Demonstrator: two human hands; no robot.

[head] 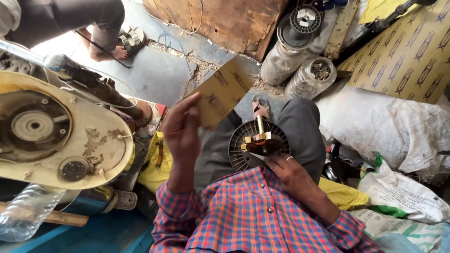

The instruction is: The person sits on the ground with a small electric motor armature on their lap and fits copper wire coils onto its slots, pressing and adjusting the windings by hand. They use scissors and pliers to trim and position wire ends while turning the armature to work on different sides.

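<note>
The left hand (182, 133) pinches a tan card sheet (225, 91), raised toward one o'clock as if to keep it readable. The right hand (290, 173) closes round a thin blade (258, 156) at the round black motor part (258, 143), steadied on the lap.

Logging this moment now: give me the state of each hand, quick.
Left hand: closed on a yellowish paper sheet, held up.
Right hand: closed on a thin pointed tool, its tip at the fan motor.
</note>
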